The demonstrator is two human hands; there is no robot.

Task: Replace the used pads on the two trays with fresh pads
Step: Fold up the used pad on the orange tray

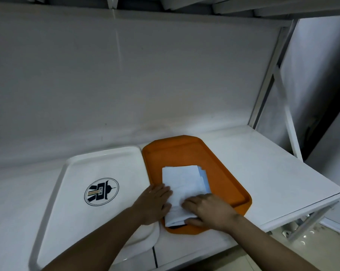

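An orange tray lies on the white table, right of a white tray that bears a round dark logo. A folded white pad with a blue underside lies on the near half of the orange tray. My left hand rests flat with straight fingers on the pad's left edge. Over the pad's near right corner lies my right hand, its fingers on top and its thumb at the pad's near edge. No pad lies on the white tray.
The white table ends at the right in an edge, with a metal frame post beyond it. A white wall panel rises right behind both trays. A shelf hangs overhead. Bare table surface lies right of the orange tray.
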